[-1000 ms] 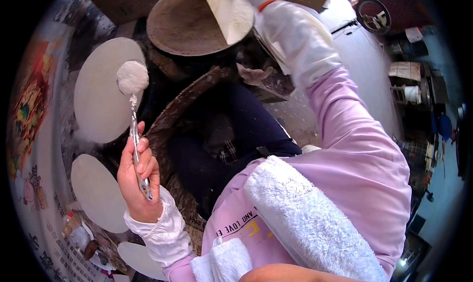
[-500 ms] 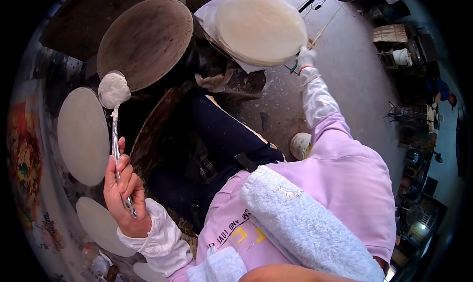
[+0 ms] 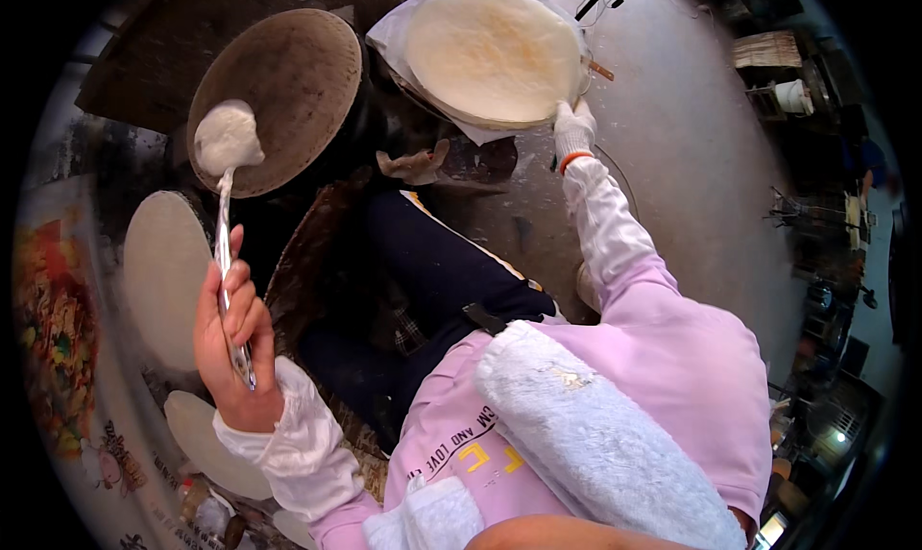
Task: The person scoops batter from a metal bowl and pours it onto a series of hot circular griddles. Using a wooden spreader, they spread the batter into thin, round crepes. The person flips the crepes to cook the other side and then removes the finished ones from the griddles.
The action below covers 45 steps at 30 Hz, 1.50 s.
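My left hand (image 3: 235,329) is closed around the handle of a metal ladle (image 3: 225,219) whose head, heaped with thick white batter (image 3: 227,137), is over a brown round griddle (image 3: 298,79). My gloved right hand (image 3: 574,127) is at the near right edge of a stack of thin pale round sheets (image 3: 490,50), the top one patched golden, lying on white backing (image 3: 389,33). Its fingers are bent together; what they hold there is too small to make out. A wooden stick (image 3: 599,70) pokes out beside the stack.
Two pale flat rounds (image 3: 165,271) lie at the left beside a printed banner (image 3: 62,329). A dark curved board (image 3: 307,228) and a crumpled rag (image 3: 411,164) are near my legs. Furniture, a bucket (image 3: 792,96) and a small blurred figure (image 3: 872,161) line the far right.
A second ago my right hand was high up with a folded pale sheet; the sheet now lies flat on the stack and that hand is lower. The ladle has moved over the brown griddle.
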### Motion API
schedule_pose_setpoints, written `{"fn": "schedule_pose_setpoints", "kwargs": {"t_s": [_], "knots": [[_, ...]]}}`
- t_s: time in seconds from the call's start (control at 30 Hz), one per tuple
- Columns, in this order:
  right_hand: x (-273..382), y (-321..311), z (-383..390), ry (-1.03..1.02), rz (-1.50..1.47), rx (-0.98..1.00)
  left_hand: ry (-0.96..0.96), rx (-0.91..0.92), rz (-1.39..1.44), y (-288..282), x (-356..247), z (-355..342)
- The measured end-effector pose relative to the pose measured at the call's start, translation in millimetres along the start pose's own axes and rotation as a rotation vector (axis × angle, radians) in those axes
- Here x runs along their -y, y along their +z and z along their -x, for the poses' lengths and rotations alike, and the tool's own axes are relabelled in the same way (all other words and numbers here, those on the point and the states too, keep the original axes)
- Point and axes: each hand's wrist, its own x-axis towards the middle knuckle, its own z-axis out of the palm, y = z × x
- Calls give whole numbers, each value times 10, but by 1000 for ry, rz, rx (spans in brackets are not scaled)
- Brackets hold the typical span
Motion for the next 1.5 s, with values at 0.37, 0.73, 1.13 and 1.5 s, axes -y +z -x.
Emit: {"fn": "schedule_pose_setpoints", "kwargs": {"t_s": [0.37,0.73,1.13,1.5], "knots": [[2635,-321,1580,91,-770,1272,153,-62,-738,254,73,-1740],[2576,342,1949,234,-815,1013,747,-497,-2281,-626,98,-2294],[2902,1707,2267,238,-662,909,597,-314,-1018,-511,-654,-1293],[2293,1012,1677,-496,157,599,258,-692,-693,-1944,586,194]]}}
